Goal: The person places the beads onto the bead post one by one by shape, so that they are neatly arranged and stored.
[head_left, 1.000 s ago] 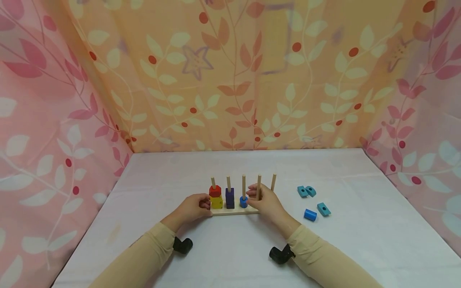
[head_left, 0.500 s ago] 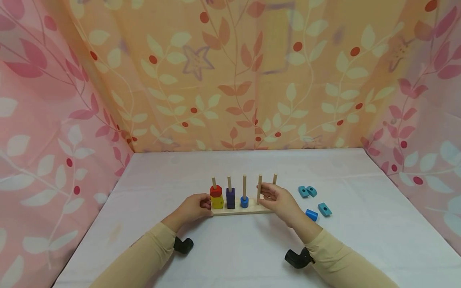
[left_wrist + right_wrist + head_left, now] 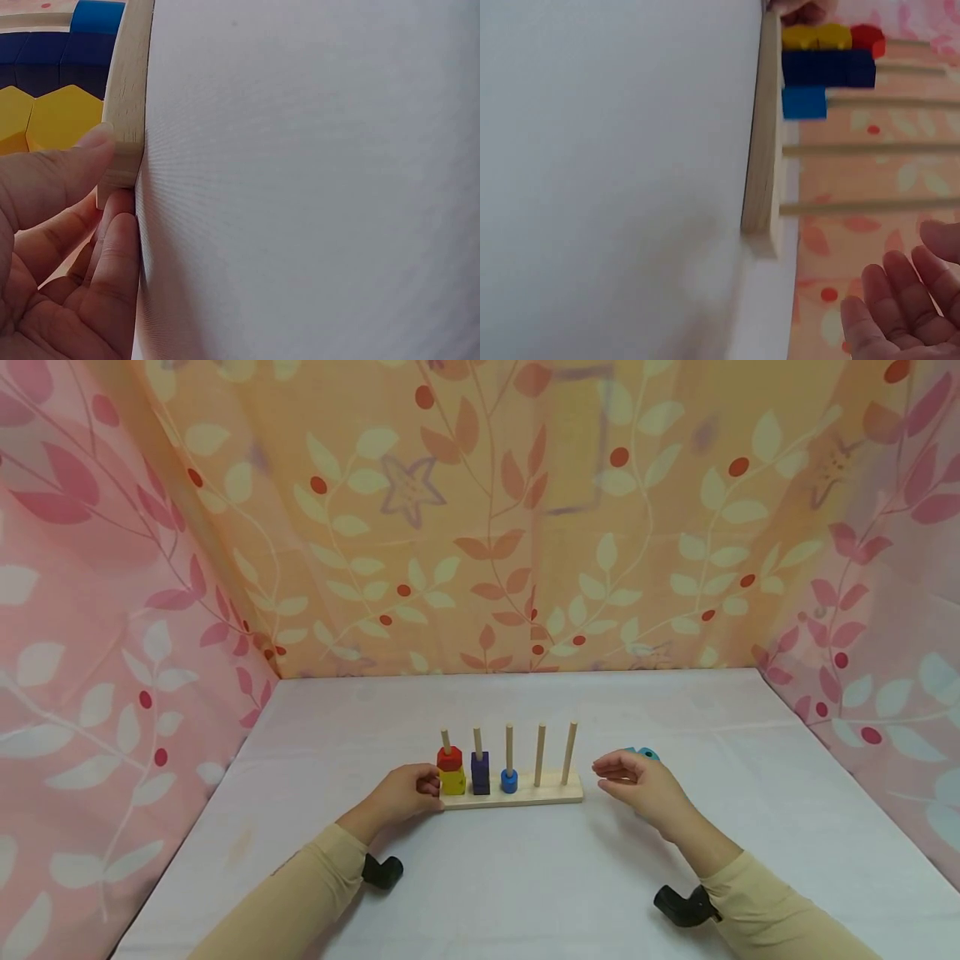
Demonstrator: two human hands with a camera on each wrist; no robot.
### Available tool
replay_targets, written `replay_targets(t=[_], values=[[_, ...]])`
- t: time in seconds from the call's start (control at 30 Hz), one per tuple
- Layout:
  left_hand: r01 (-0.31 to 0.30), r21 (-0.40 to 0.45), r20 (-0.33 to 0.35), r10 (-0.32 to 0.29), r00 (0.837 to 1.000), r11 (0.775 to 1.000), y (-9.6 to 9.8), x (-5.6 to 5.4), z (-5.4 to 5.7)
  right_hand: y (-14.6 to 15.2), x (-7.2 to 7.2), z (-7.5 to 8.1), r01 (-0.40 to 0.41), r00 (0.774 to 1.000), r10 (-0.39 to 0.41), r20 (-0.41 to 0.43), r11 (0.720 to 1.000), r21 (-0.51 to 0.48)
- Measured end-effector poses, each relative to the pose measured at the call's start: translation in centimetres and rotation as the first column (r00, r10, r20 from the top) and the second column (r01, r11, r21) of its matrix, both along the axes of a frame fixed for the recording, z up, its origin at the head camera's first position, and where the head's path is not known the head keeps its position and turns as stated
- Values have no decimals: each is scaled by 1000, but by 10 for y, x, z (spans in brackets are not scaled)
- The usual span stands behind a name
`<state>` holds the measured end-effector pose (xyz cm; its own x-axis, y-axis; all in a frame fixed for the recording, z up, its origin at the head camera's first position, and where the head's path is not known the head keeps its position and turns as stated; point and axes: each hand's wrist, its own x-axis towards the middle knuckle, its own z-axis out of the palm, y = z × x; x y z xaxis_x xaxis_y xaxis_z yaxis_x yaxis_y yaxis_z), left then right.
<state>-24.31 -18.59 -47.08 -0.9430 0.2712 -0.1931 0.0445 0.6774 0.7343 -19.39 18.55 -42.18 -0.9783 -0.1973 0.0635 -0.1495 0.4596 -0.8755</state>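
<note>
A wooden peg stand (image 3: 555,792) with several upright pegs sits mid-table. My left hand (image 3: 401,791) grips its left end; in the left wrist view the thumb (image 3: 90,154) lies on the base and the fingers curl at its end. Yellow blocks (image 3: 452,779) topped by a red block (image 3: 449,757) fill the leftmost peg. Dark purple blocks (image 3: 480,773) are on the second peg, one blue cylinder (image 3: 509,781) on the third; the two right pegs are bare. Right of the stand hovers my right hand (image 3: 648,789), fingers loosely bent, holding nothing.
A teal block (image 3: 648,754) shows just past my right hand, which covers the other loose pieces. White cloth (image 3: 480,877) spreads over the table. Patterned curtains (image 3: 487,527) stand at the back and both sides.
My right hand has let go of the blue cylinder's peg area and moved right, past the stand's end, to the loose blocks. The left hand stays at the stand's left end.
</note>
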Motion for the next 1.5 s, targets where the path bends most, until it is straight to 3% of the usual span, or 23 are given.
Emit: replay_targets(t=[0.2, 0.47, 0.73, 0.97, 1.27, 1.5], values=[[-12, 3, 10, 12, 1000, 1000, 0, 0, 0, 28, 0, -5, 57, 997, -63, 37, 989, 139], [-7, 9, 14, 7, 1000, 1000, -1, -1, -2, 49, 6, -12, 62, 992, -87, 87, 963, 263], [-12, -3, 10, 12, 1000, 1000, -1, -2, -2, 54, 10, -17, 19, 993, -55, 109, 951, 308], [-17, -3, 15, 17, 1000, 1000, 0, -1, -1, 53, 7, -24, -9, 985, -55, 166, 933, 360], [-18, 8, 22, 18, 1000, 1000, 0, 0, 1, 47, 4, -24, -84, 983, 6, 185, 907, 413], [-15, 3, 15, 15, 1000, 1000, 0, 1, 2, 42, 1, -13, -97, 976, 29, 215, 944, 316]])
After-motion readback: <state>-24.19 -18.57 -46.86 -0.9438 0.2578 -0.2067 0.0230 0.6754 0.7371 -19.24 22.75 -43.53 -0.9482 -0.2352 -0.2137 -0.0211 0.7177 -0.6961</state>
